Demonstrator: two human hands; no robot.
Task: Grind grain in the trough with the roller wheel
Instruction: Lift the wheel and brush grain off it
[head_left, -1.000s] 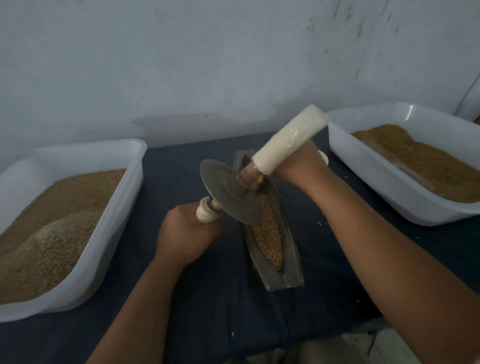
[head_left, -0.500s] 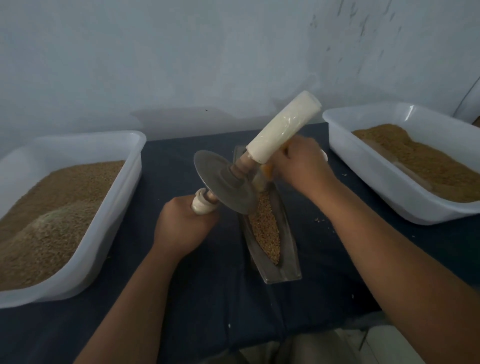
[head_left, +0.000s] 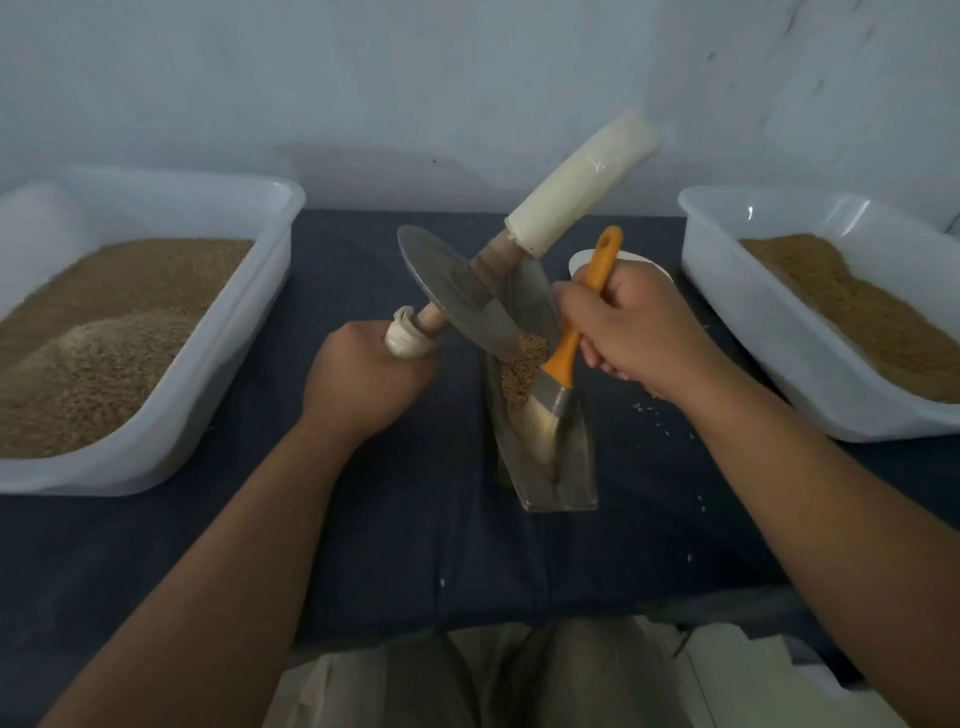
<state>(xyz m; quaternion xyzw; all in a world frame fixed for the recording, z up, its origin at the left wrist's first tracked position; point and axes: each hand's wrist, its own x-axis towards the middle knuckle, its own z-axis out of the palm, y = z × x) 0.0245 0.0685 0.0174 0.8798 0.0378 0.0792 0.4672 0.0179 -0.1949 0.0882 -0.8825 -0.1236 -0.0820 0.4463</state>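
Roller wheel (head_left: 457, 296): being held tilted, left hand (head_left: 358, 379) fingers curled round handle; brush (head_left: 556, 384) being gripped in right hand (head_left: 634, 327). Risk: grain (head_left: 519, 364) being flicked over trough (head_left: 566, 467) rim by brushing.

This is a plain, makeshift workroom set up for milling by hand. A bare, pale painted wall (head_left: 467, 78), scuffed and marked, rises at the far side of a table draped in dark blue cloth (head_left: 415, 545). The left tub (head_left: 223, 374) and the right tub (head_left: 737, 332), both large white plastic, hold heaps of brown grain (head_left: 130, 291). A narrow metal trough (head_left: 576, 467) sits between them.
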